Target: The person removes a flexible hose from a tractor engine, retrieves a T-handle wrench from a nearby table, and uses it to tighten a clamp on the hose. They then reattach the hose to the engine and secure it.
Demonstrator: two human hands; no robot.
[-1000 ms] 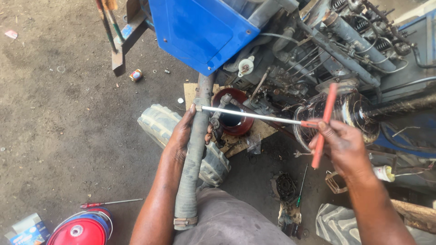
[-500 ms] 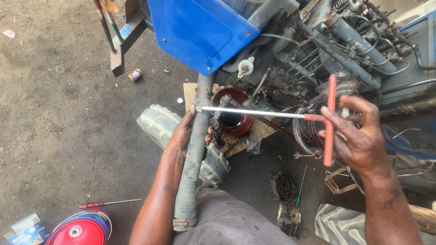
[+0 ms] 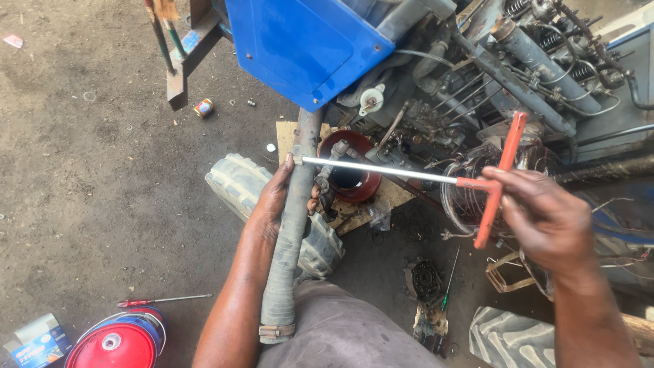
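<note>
The long T-handle wrench with a silver steel shaft and orange crossbar (image 3: 501, 180) lies almost level across the middle of the view, its tip at the clamp on the upper end of the grey ribbed rubber hose (image 3: 291, 232). Since a second ago the orange crossbar has turned from tilted to upright and back to a slant, so I judge that the wrench is being rotated on the clamp. The right hand (image 3: 545, 221) has its grip closed around the crossbar. The left hand (image 3: 276, 201) has its grip wrapped around the hose, just below the clamp, and has not moved. Beyond stand a blue metal panel (image 3: 300, 48) and the exposed engine (image 3: 518, 75). The dirt floor (image 3: 88, 170) carries a red round tin (image 3: 112, 344), a red-handled screwdriver (image 3: 160, 300) and a worn tyre (image 3: 245, 187).
</note>
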